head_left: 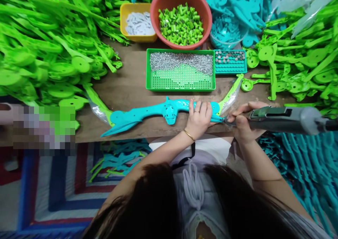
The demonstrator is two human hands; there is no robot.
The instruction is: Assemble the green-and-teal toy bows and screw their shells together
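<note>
A turquoise plastic toy bow [153,111] lies across the work table, with a lime-green limb [99,103] at its left end and another lime-green limb [232,91] at its right. Clear film-like pieces show along both limbs. My left hand [200,117] is closed over the right half of the bow's turquoise body, fingers on top. In my right hand [244,122] is a grey electric screwdriver [285,118], held level. Its tip points left at the bow's right end, beside my left fingers; whether it touches a screw is hidden.
Behind the bow stand a green basket [181,89] of small screws, a teal tray [231,69] of little metal discs, a red bowl [155,20] of green pieces and a yellow tub [137,38] of white pieces. Lime-green parts [52,55] heap left and right. A blue-edged crate [27,189] sits below.
</note>
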